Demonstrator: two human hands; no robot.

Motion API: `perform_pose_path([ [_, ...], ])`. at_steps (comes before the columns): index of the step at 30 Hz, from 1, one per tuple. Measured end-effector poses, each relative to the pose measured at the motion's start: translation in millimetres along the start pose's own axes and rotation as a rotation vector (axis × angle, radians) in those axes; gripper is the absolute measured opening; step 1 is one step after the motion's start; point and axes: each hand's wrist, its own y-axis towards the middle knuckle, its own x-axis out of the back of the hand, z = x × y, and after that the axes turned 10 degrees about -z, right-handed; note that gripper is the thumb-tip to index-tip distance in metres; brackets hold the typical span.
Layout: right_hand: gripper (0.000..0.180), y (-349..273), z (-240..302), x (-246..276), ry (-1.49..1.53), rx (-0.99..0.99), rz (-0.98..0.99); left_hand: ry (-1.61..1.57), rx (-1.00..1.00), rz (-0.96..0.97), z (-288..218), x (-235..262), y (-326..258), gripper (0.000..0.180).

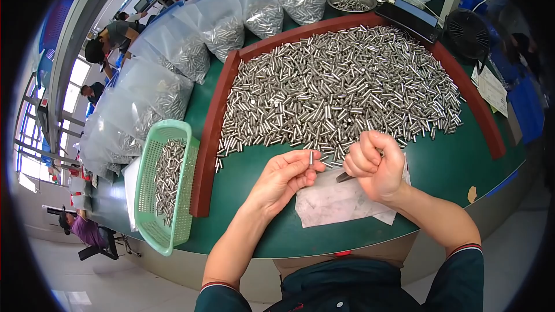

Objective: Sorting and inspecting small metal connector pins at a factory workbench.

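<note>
Left hand [280, 180] pinches pin [311, 158], long axis near upright in view; right hand [376, 166], fisted on dark tool [343, 177], sits right of pin, hands apart.

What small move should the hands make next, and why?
Probably bring the dark tool, which appears gripped in the right hand, toward the metal pin. The left hand pinches that pin with its upper end exposed, while the tool's tip juts leftward over the pale cloth, apart from the pin. What the tool does is unclear.
</note>
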Motion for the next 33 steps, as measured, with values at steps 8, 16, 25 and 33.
perform_pose_path([
  [8,0.037,-0.8,0.8,-0.8,-0.011,0.002,0.02,0.022,-0.204,-0.083,-2.8,10.5,1.0,0.01],
  [16,0.038,-0.7,-2.4,0.4,0.066,0.013,-0.003,1.134,-0.913,-0.272,13.5,-11.0,9.6,0.012],
  [25,0.038,-1.5,1.3,0.8,-0.027,0.045,0.021,1.061,-0.768,-0.279,3.3,-14.2,0.1,0.006],
  [33,0.038,-5.0,-2.8,-4.2,-0.041,0.111,0.05,1.232,-0.711,-0.082,6.9,-26.1,-13.8,0.006],
])
